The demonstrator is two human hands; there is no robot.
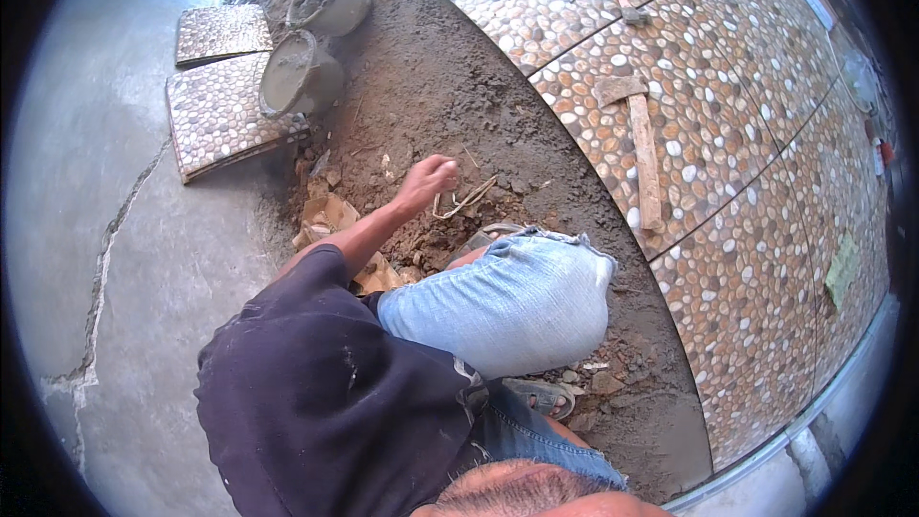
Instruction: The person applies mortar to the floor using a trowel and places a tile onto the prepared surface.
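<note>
I see the pebble-patterned tiled floor [728, 134] filling the right, laid already, with a bare mortar bed [431, 86] beside it. Spare tiles [225, 110] lie stacked on the concrete near two grey buckets [299, 77], probably kept within reach. A wooden mallet [643, 148] rests on the tiles. One hand [428, 180], which side I cannot tell, is closed over the dirt, a looped string [466, 199] just beside it; the other is hidden.
</note>
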